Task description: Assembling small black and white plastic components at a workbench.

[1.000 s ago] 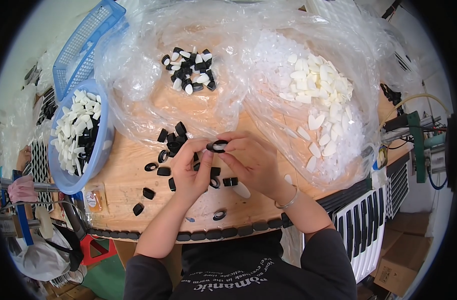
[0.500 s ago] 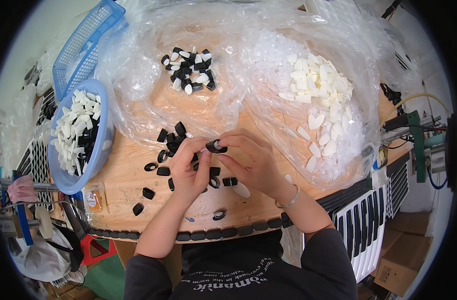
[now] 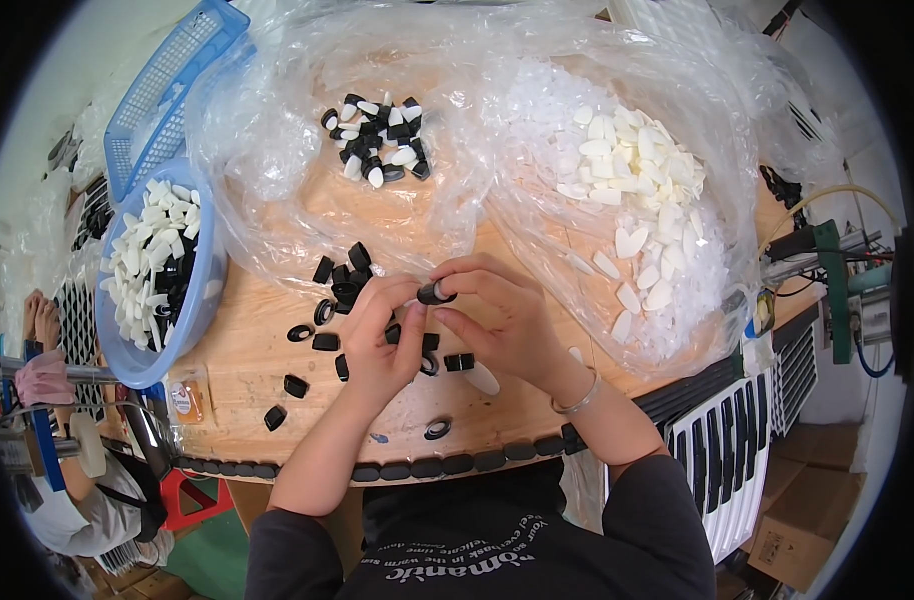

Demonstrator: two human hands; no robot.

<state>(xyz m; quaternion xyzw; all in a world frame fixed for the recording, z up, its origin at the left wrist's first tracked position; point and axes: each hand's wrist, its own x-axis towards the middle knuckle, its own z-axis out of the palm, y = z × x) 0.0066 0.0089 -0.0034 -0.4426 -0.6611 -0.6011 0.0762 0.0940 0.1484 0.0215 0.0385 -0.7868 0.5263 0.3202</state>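
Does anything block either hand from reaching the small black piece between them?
Nothing visible does. The left hand grips the small black piece, and fingers of the right hand meet it from the other side. Loose black pieces lie around the hands on the table, not in between.

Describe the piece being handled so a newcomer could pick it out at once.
Find the wooden table, then the bare left hand and right hand close together above it. Between them sits a small black piece. Unlike the loose black pieces scattered below, it is held off the wood.
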